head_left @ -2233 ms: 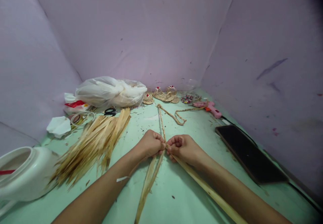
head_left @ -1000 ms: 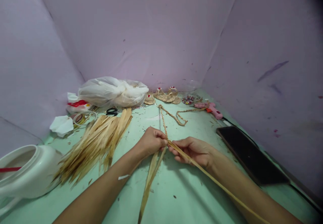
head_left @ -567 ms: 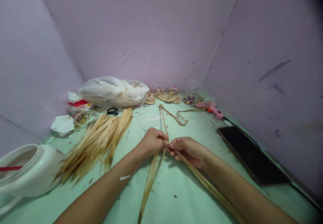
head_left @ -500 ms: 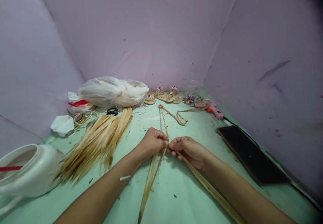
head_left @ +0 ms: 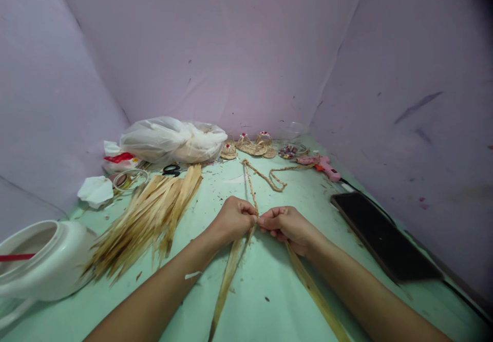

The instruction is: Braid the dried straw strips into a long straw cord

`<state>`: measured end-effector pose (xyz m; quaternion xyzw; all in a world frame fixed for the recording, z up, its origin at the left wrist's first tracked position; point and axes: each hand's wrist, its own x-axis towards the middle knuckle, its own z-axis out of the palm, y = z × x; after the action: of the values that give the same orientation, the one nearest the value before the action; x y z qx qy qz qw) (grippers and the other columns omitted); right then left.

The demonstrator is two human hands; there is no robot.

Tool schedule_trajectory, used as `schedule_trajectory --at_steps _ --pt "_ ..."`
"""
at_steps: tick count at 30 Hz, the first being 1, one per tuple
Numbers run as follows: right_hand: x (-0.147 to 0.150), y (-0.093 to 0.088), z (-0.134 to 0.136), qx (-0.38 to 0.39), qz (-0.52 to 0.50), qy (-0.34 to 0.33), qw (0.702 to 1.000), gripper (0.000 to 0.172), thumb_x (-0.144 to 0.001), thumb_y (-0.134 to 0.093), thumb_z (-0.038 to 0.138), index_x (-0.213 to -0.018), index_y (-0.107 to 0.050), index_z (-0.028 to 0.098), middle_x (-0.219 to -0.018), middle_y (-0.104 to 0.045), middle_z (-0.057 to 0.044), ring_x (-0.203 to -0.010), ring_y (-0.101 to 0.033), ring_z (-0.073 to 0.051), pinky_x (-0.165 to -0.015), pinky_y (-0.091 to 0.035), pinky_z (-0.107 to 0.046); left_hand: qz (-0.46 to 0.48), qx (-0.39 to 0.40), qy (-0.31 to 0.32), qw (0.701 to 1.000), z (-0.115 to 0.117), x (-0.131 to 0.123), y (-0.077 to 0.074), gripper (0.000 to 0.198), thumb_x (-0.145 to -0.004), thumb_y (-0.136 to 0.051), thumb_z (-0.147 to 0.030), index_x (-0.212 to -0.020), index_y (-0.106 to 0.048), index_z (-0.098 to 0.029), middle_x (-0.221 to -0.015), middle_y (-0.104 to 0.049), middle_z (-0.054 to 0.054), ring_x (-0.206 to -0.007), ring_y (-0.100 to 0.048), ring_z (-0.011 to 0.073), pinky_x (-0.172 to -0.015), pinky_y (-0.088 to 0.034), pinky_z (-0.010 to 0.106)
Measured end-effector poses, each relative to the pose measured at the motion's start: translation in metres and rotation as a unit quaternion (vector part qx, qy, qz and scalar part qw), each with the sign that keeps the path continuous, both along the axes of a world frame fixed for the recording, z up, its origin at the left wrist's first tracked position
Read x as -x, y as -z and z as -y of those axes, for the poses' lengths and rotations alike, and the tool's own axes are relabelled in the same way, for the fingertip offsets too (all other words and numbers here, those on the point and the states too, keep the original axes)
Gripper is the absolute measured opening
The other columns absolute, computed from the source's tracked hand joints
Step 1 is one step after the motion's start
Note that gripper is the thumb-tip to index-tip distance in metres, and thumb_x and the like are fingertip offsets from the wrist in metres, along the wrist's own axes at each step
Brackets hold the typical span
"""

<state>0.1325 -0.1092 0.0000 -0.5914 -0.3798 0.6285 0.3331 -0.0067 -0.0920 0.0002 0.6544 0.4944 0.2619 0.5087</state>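
A thin braided cord [head_left: 251, 188] of dry plant fibre runs back from my fingers and bends across the green surface. My left hand [head_left: 238, 217] pinches its near end. Right beside it, my right hand [head_left: 287, 226] is closed on a long flat fibre strip [head_left: 314, 288] that trails toward the front edge. Another loose strip [head_left: 225, 285] hangs down from below my left hand. The fingertips of both hands almost meet at the braid's end, and they hide the exact crossing of the strips.
Dry strips [head_left: 154, 213] lie in a bundle at left, near a white pot [head_left: 57, 260] and scissors [head_left: 172, 170]. A plastic bag [head_left: 173, 139] and small woven slippers [head_left: 254, 147] stand at the back. At right are a pink glue gun [head_left: 327, 167] and a phone [head_left: 381, 234].
The right-hand strip has swung left, its near end now lying closer to the middle. My right hand has turned slightly; my left has barely moved.
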Motion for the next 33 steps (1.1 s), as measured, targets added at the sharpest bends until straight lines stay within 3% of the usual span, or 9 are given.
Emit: schedule_trajectory --at_steps 5,11,17,20,26,29,33 --pt "0.000 -0.002 -0.003 0.004 0.000 0.003 1.000 0.001 -0.054 -0.059 0.012 -0.054 -0.058 0.011 -0.042 -0.052 0.002 -0.034 -0.032 -0.003 -0.032 -0.015 -0.017 -0.024 -0.065 -0.014 0.997 0.005 -0.001 0.008 0.015 -0.061 -0.045 -0.017 -0.057 -0.058 -0.011 -0.048 -0.046 -0.002 -0.045 -0.036 0.0066 -0.043 -0.023 0.019" --pt "0.002 0.000 -0.004 0.013 0.006 -0.007 1.000 0.003 -0.053 -0.054 0.012 -0.051 -0.056 0.012 -0.039 -0.049 0.002 -0.032 -0.028 -0.003 -0.031 -0.012 -0.017 -0.044 -0.119 -0.022 0.992 0.010 -0.002 0.010 0.018 -0.064 -0.045 -0.015 -0.060 -0.062 -0.012 -0.052 -0.050 0.000 -0.051 -0.039 0.0084 -0.047 -0.027 0.019" --pt "0.003 0.003 -0.003 -0.015 0.014 -0.002 1.000 0.002 -0.051 -0.054 0.013 -0.052 -0.056 0.012 -0.038 -0.049 0.003 -0.031 -0.028 -0.003 -0.031 -0.013 -0.017 -0.023 -0.079 0.100 0.992 0.004 0.005 -0.004 0.021 -0.066 -0.043 -0.014 -0.067 -0.064 -0.011 -0.058 -0.054 0.000 -0.053 -0.041 0.0084 -0.049 -0.029 0.018" --pt "0.006 0.003 -0.001 -0.030 0.012 0.003 0.999 0.003 -0.052 -0.054 0.014 -0.050 -0.054 0.013 -0.038 -0.048 0.003 -0.031 -0.028 -0.003 -0.031 -0.013 -0.018 -0.064 -0.075 0.132 0.986 0.003 0.010 -0.014 0.023 -0.063 -0.042 -0.012 -0.066 -0.064 -0.010 -0.053 -0.048 -0.002 -0.050 -0.037 0.0073 -0.047 -0.025 0.018" --pt "0.014 0.002 0.004 -0.046 0.040 0.016 0.998 0.007 -0.054 -0.053 0.013 -0.047 -0.051 0.013 -0.035 -0.047 0.004 -0.030 -0.028 -0.003 -0.033 -0.015 -0.018 -0.227 -0.045 0.009 0.973 0.005 0.014 -0.026 0.013 -0.056 -0.051 -0.016 -0.054 -0.062 -0.011 -0.043 -0.042 -0.002 -0.045 -0.035 0.0079 -0.044 -0.023 0.021" --pt "0.016 0.001 0.007 -0.050 0.038 0.020 0.998 0.008 -0.055 -0.053 0.013 -0.047 -0.052 0.013 -0.037 -0.049 0.003 -0.031 -0.030 -0.003 -0.034 -0.017 -0.018 -0.252 -0.005 -0.015 0.968 0.011 0.008 -0.029 0.010 -0.055 -0.053 -0.016 -0.051 -0.061 -0.012 -0.044 -0.045 0.000 -0.045 -0.039 0.0098 -0.045 -0.025 0.021" --pt "0.016 0.003 0.009 -0.051 0.007 0.037 0.998 0.003 -0.054 -0.056 0.014 -0.051 -0.056 0.012 -0.039 -0.049 0.003 -0.033 -0.034 -0.003 -0.036 -0.021 -0.018 -0.264 -0.039 -0.060 0.962 0.035 -0.010 -0.032 0.010 -0.060 -0.054 -0.013 -0.064 -0.063 -0.011 -0.057 -0.055 0.006 -0.059 -0.051 0.0161 -0.050 -0.032 0.022"
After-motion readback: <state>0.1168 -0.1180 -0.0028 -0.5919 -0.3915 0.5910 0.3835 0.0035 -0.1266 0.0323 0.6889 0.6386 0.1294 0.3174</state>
